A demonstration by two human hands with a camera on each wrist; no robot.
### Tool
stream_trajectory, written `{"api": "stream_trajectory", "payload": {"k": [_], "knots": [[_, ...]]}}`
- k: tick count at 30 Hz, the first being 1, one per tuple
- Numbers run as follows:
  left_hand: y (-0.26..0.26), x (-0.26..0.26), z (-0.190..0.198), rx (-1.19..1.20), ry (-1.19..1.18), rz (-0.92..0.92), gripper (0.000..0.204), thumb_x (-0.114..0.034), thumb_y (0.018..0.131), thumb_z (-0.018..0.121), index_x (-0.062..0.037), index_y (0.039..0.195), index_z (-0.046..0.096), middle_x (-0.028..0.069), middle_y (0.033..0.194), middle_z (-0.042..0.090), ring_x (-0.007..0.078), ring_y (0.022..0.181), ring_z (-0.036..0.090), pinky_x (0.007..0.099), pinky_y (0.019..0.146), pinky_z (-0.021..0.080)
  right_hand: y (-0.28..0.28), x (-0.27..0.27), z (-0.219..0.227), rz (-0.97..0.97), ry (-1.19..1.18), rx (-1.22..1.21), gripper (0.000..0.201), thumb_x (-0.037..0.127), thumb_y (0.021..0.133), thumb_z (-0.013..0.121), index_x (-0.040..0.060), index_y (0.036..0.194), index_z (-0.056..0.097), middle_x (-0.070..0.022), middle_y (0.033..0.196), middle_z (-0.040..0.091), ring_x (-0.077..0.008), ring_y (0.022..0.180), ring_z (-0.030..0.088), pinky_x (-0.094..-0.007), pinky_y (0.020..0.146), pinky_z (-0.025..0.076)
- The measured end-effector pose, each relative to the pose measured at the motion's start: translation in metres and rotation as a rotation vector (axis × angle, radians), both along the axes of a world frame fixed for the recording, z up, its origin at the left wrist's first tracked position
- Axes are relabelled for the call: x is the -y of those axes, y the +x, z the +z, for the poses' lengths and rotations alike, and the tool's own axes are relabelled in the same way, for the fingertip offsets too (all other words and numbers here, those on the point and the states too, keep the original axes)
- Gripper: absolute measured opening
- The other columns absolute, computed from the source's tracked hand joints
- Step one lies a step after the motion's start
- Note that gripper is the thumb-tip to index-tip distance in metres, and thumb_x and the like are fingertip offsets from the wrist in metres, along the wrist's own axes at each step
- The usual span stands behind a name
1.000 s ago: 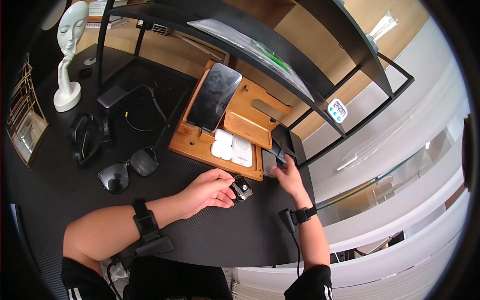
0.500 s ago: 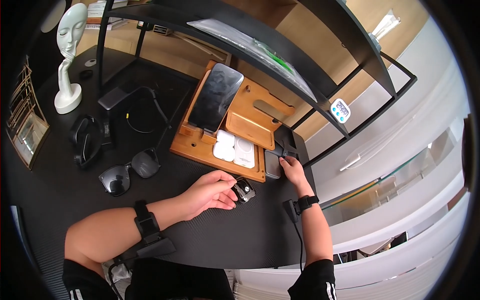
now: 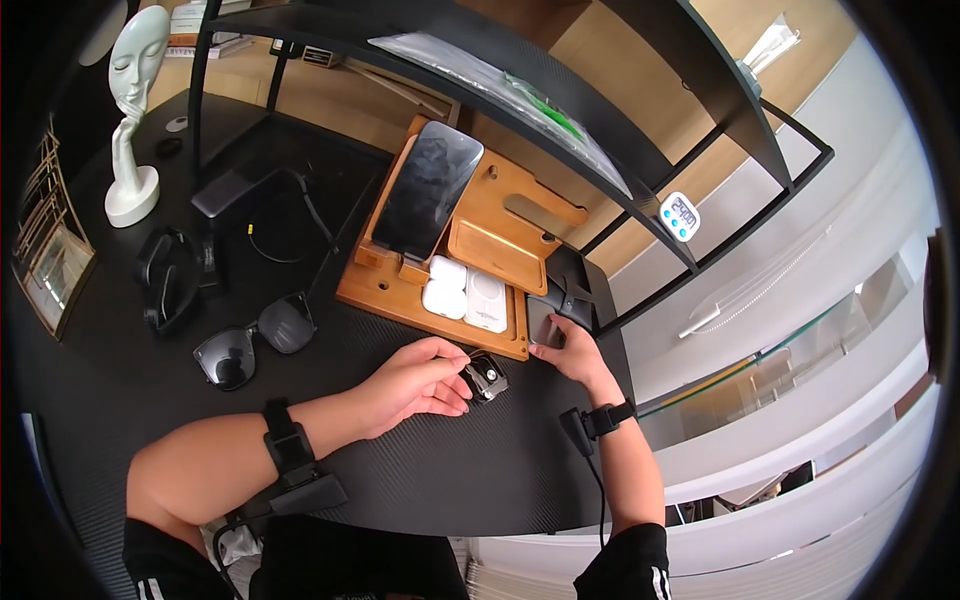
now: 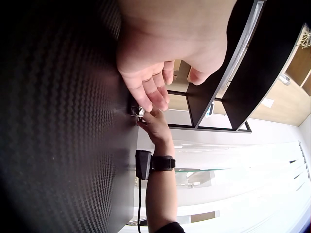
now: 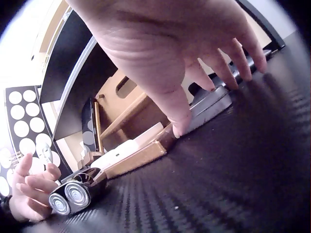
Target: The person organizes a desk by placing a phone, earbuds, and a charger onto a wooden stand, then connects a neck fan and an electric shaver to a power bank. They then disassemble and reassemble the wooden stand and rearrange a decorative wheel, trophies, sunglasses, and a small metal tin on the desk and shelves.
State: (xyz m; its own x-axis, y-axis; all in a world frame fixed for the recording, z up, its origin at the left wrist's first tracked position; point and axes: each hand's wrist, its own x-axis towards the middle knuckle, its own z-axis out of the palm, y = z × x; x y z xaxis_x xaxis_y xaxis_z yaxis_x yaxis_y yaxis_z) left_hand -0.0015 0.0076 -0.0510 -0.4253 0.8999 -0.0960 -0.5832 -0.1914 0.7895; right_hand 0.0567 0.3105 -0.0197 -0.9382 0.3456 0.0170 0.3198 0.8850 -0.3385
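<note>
My left hand point(image 3: 415, 388) is beside a small black-and-silver device point(image 3: 488, 378) on the desk, fingers loosely bent and nothing in the palm. Seen from the right wrist, the device shows two round heads point(image 5: 77, 193) with metal rings, like a rotary shaver. My right hand point(image 3: 575, 352) reaches over a flat grey case point(image 3: 541, 322) beside the wooden stand point(image 3: 430, 318). In the right wrist view its thumb point(image 5: 181, 127) is at the near end of the grey case point(image 5: 211, 109), with the other fingers spread toward the far end.
The stand holds a phone point(image 3: 428, 190) and white cases point(image 3: 486, 300). Sunglasses point(image 3: 256, 340), a black strapped device point(image 3: 175, 280) and a white face sculpture point(image 3: 133, 180) stand to the left. A black shelf point(image 3: 690, 262) with a timer point(image 3: 680, 216) rises behind.
My right hand's thumb and fingers closed together near the grey case's far side, then spread again with the thumb lower, at its near end. My left hand and the device stay put.
</note>
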Motion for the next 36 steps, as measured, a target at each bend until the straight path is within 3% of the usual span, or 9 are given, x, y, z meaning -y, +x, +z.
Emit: {"api": "stream_trajectory", "payload": {"k": [11,13,18,20,21,23,32,36], "knots": [[0.000,0.000,-0.001,-0.002,0.009,-0.012,0.025,-0.021,0.096,0.046,-0.0033,0.113,0.045,0.0147,0.094,0.058,0.0226,0.089,0.061,0.0362,0.083,0.052,-0.003,-0.005,-0.006,0.054,0.075,-0.057,0.071,0.036,0.074,0.074,-0.0029,0.127,0.048,-0.0209,0.105,0.063,-0.0298,0.100,0.061,-0.0333,0.087,0.046],[0.000,0.000,-0.001,-0.002,0.007,-0.010,0.025,-0.021,0.096,0.046,-0.0033,0.113,0.045,0.0148,0.094,0.058,0.0227,0.089,0.061,0.0363,0.083,0.052,-0.001,-0.002,-0.002,-0.146,-0.119,-0.139,0.073,0.043,0.077,0.070,-0.0027,0.129,0.045,-0.0225,0.108,0.061,-0.0308,0.104,0.059,-0.0344,0.089,0.045],[0.000,-0.001,-0.001,-0.010,0.007,-0.012,0.025,-0.021,0.096,0.045,-0.0032,0.113,0.045,0.0149,0.094,0.058,0.0227,0.089,0.061,0.0362,0.083,0.051,-0.002,-0.043,-0.019,-0.283,-0.146,-0.160,0.074,0.050,0.081,0.062,-0.0029,0.130,0.044,-0.0260,0.115,0.057,-0.0322,0.110,0.056,-0.0358,0.093,0.043],[0.000,-0.001,-0.001,-0.007,0.004,-0.006,0.025,-0.021,0.096,0.045,-0.0034,0.113,0.045,0.0149,0.094,0.058,0.0227,0.089,0.061,0.0360,0.083,0.051,-0.003,-0.047,-0.020,-0.277,-0.131,-0.179,0.070,0.044,0.085,0.062,-0.0064,0.130,0.042,-0.0207,0.111,0.060,-0.0241,0.104,0.058,-0.0318,0.089,0.044],[0.000,-0.001,-0.001,-0.008,0.004,-0.006,0.025,-0.021,0.096,0.045,-0.0034,0.113,0.045,0.0149,0.094,0.058,0.0227,0.089,0.061,0.0360,0.083,0.051,-0.003,-0.045,-0.019,-0.277,-0.131,-0.180,0.070,0.044,0.085,0.062,-0.0064,0.130,0.042,-0.0207,0.111,0.060,-0.0241,0.104,0.058,-0.0318,0.089,0.044],[0.000,-0.001,-0.002,-0.004,0.002,-0.007,0.024,-0.020,0.095,0.045,-0.0035,0.113,0.045,0.0148,0.094,0.058,0.0226,0.089,0.061,0.0360,0.083,0.051,-0.002,-0.041,-0.018,-0.257,-0.030,-0.186,0.072,0.048,0.082,0.061,-0.0070,0.127,0.046,-0.0270,0.122,0.054,-0.0339,0.117,0.052,-0.0365,0.097,0.040],[0.000,0.000,-0.001,-0.006,0.011,-0.011,0.025,-0.021,0.096,0.045,-0.0029,0.113,0.045,0.0147,0.094,0.058,0.0223,0.088,0.061,0.0364,0.083,0.052,-0.006,-0.035,-0.021,-0.194,-0.002,-0.149,0.071,0.051,0.084,0.056,-0.0079,0.124,0.049,-0.0283,0.123,0.052,-0.0362,0.120,0.048,-0.0377,0.101,0.037],[0.000,0.000,-0.001,0.008,0.008,0.000,0.025,-0.021,0.095,0.046,-0.0030,0.113,0.045,0.0146,0.093,0.058,0.0223,0.088,0.061,0.0363,0.083,0.051,-0.004,-0.033,-0.018,-0.199,-0.031,-0.174,0.066,0.046,0.084,0.059,-0.0064,0.124,0.049,-0.0273,0.122,0.053,-0.0358,0.117,0.051,-0.0378,0.098,0.040]]}}
